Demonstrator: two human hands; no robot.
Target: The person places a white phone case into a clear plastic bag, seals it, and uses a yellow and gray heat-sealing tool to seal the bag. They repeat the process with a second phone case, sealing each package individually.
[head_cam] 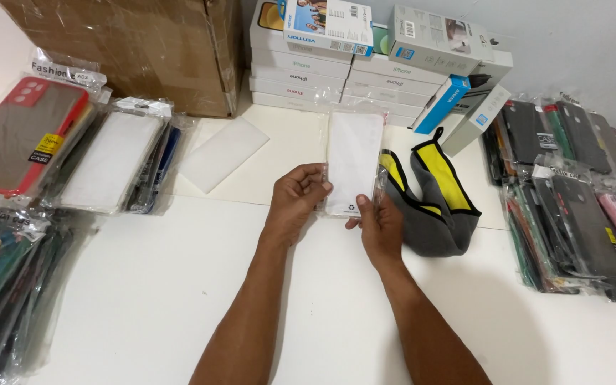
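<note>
Viewpoint: the single head-worn camera is looking steeply down from above the person's own shoulders.
Facing: it is pointing toward 12 o'clock, where the stacked white cardboard boxes [308, 75] are lining the wall.
Nearness: it is sitting close, with both forearms entering from 6 o'clock.
Coverage: the flat white table top [180, 285] is filling the frame from 9 to 3 o'clock.
Overlap: only one view is running.

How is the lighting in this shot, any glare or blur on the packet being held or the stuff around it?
Head view: even, soft light; the clear packet held by the left hand and right hand is sharp, with faint sheen on its plastic. Arms cast soft shadows on the white table. Bagged cases at left show glare, and edges bow from wide-lens distortion.
</note>
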